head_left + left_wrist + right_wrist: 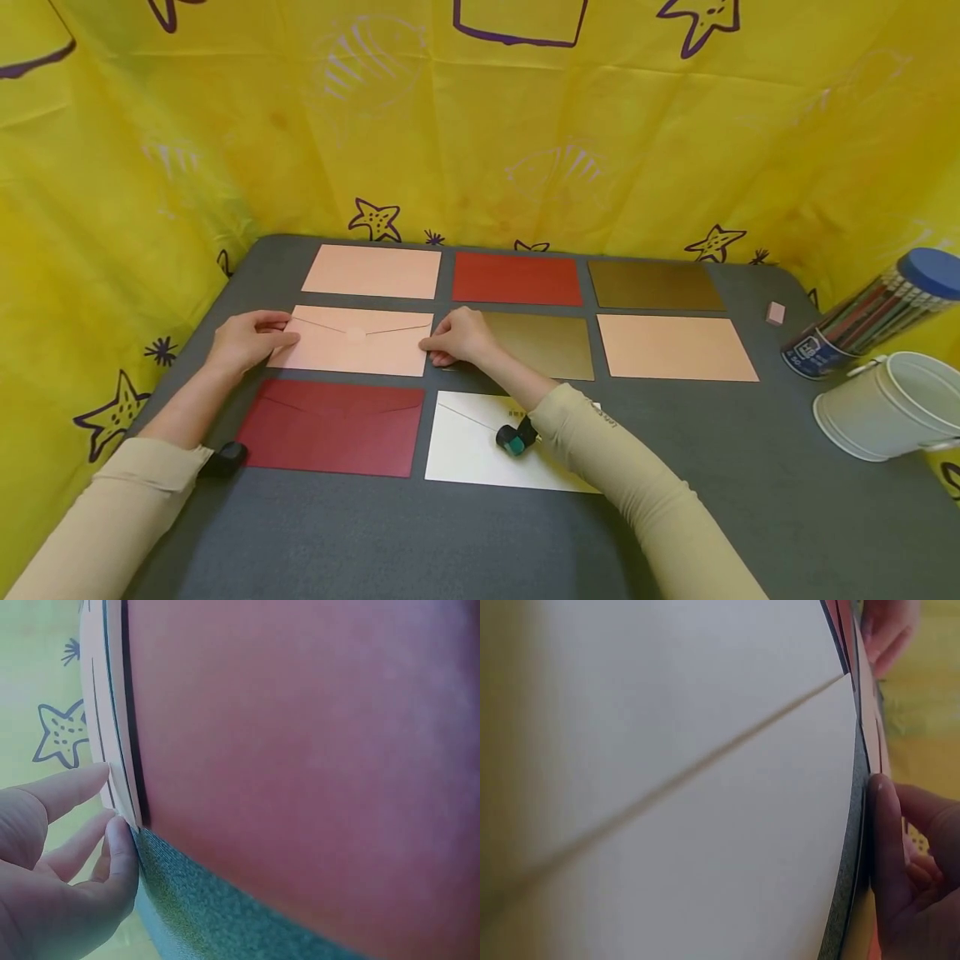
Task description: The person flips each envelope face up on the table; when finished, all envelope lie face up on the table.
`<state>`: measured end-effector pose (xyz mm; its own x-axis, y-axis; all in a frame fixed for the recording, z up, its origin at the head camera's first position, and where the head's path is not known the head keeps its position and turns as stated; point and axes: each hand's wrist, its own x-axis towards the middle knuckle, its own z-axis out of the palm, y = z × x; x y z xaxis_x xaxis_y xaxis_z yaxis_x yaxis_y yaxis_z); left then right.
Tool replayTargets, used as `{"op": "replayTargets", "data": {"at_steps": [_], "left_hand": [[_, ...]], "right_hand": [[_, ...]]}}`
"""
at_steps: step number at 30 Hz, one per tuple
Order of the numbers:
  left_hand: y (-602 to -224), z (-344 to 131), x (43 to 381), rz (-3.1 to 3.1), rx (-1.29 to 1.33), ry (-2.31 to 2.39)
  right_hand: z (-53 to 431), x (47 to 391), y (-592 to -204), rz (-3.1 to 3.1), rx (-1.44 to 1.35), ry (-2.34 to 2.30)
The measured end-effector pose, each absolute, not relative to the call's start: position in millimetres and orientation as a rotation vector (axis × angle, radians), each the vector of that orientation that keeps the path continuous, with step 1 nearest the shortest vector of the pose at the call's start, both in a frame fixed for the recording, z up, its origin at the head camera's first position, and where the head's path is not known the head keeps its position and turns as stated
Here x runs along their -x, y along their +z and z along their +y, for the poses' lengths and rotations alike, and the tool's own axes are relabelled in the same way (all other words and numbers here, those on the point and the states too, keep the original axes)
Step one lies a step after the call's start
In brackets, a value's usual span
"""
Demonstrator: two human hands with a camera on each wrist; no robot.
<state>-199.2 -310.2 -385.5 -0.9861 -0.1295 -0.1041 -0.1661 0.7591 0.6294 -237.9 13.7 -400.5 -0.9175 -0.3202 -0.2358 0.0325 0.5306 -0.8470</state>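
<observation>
A pale pink envelope [352,354] lies flap side up at the left of the middle row, a round seal at its flap's tip. My left hand [251,340] pinches its left edge between thumb and fingers. At the opposite edge, my right hand [467,337] grips it near the right side, partly covering a gold envelope [540,346]. In front lie a dark red envelope [330,433], which fills most of the left wrist view, and a white envelope [465,450] under my right forearm. The white one's flap line crosses the right wrist view.
Behind lie a pink envelope [371,271], a red one [517,279] and a dark gold one [656,286]. A peach envelope [675,348] is to the right. Along the right side are a small eraser [776,313], a tilted tub of pencils [817,352] and a white bucket [862,412].
</observation>
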Motion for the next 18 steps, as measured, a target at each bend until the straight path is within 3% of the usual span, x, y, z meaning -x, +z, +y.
{"op": "replayTargets", "data": {"at_steps": [18], "left_hand": [[-383.8, -310.6, 197.5, 2.865, 0.24, 1.018]], "right_hand": [[17.2, 235.8, -403.9, 2.347, 0.329, -1.481]]}}
